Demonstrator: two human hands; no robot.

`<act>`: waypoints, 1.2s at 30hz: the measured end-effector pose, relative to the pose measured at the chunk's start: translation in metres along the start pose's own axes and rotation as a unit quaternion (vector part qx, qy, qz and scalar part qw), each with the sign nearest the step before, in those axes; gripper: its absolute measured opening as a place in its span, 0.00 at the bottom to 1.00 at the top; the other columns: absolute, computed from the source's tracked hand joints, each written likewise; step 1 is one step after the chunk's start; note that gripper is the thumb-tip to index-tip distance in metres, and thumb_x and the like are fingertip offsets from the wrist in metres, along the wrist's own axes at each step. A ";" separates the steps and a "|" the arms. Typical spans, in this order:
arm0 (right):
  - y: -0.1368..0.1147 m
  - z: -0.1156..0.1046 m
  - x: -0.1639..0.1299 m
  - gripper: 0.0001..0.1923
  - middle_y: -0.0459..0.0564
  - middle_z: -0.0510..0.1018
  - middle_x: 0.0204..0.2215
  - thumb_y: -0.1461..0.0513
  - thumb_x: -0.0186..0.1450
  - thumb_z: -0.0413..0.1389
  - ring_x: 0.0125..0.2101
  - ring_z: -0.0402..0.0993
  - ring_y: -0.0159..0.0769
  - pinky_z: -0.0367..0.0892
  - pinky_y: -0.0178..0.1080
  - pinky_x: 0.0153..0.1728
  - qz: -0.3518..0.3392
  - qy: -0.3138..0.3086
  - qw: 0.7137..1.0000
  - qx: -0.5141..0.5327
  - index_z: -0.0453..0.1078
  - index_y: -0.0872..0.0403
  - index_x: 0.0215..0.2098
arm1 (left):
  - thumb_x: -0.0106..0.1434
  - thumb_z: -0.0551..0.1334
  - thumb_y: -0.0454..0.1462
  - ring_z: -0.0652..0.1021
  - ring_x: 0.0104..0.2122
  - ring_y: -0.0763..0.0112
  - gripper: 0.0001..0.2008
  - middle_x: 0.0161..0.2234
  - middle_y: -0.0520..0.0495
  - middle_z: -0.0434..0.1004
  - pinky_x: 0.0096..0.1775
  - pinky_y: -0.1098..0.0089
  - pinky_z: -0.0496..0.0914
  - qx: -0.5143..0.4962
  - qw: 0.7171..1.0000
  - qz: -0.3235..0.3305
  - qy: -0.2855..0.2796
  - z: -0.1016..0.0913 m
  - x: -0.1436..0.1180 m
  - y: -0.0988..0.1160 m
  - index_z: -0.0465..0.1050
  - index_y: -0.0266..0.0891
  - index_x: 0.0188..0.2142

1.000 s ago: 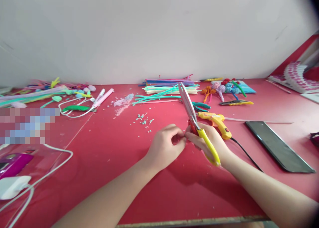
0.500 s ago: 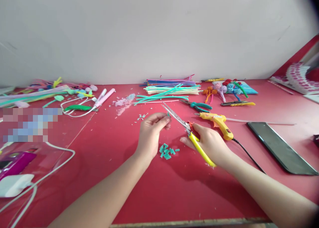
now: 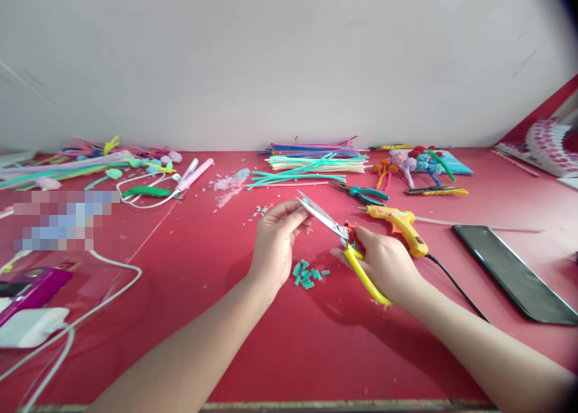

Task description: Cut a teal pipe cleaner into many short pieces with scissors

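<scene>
My right hand (image 3: 388, 262) is gripping yellow-handled steel scissors (image 3: 336, 229), blades parted; my left hand (image 3: 275, 238) is pinching something (too small to tell) above short teal cut pieces (image 3: 307, 274) on the red bench (image 3: 203, 280).

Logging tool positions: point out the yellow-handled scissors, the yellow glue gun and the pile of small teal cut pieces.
Yellow-handled scissors (image 3: 336, 225), head view, blades near pivot.
Yellow glue gun (image 3: 401, 222), head view, body.
Pile of small teal cut pieces (image 3: 307, 275), head view, pile's middle.

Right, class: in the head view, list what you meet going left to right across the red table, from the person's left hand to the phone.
Left hand → pile of teal cut pieces → yellow-handled scissors → right hand → yellow glue gun → black phone.
</scene>
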State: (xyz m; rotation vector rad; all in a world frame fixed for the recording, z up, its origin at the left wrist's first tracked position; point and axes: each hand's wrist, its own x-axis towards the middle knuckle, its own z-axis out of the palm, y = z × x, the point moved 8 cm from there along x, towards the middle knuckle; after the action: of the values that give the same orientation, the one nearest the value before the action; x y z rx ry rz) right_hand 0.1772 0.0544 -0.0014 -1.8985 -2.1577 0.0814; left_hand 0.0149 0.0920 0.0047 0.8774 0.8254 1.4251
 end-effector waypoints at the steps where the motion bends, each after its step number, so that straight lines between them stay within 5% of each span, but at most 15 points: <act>1: 0.000 0.000 0.000 0.18 0.45 0.67 0.16 0.47 0.57 0.44 0.17 0.61 0.31 0.44 0.33 0.19 -0.002 0.002 1.000 -0.002 0.56 0.52 0.23 | 0.49 0.63 0.33 0.72 0.25 0.78 0.05 0.25 0.52 0.74 0.31 0.74 0.66 -0.002 1.000 0.001 -0.001 0.000 0.000 0.000 0.73 0.37 0.28; 28: 0.011 -0.002 0.003 0.21 0.43 0.60 0.12 0.45 0.56 0.45 0.15 0.51 0.28 0.42 0.33 0.19 0.019 0.017 0.999 0.022 0.56 0.53 0.18 | 0.49 0.63 0.35 0.71 0.25 0.77 0.06 0.25 0.51 0.72 0.30 0.74 0.66 0.037 0.999 0.019 -0.015 0.001 0.000 0.004 0.72 0.37 0.29; 32: 0.014 -0.004 0.004 0.19 0.42 0.60 0.13 0.46 0.54 0.48 0.15 0.53 0.27 0.44 0.32 0.18 0.033 0.007 0.995 0.096 0.56 0.53 0.19 | 0.50 0.62 0.36 0.68 0.23 0.78 0.04 0.21 0.53 0.69 0.27 0.75 0.64 0.126 0.991 0.032 -0.027 0.005 -0.001 0.005 0.70 0.37 0.27; 36: 0.014 -0.007 0.006 0.15 0.42 0.62 0.15 0.50 0.55 0.49 0.18 0.57 0.28 0.49 0.32 0.19 0.047 -0.005 0.975 0.219 0.59 0.53 0.21 | 0.51 0.60 0.36 0.69 0.24 0.76 0.04 0.22 0.52 0.68 0.28 0.74 0.63 0.289 0.953 0.061 -0.069 0.017 -0.008 0.001 0.69 0.37 0.25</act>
State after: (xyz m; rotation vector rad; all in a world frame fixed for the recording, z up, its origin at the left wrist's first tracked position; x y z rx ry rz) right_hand 0.1917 0.0613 0.0033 -1.7357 -1.8589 0.5386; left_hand 0.0295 0.0837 0.0134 1.4759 1.1202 1.2191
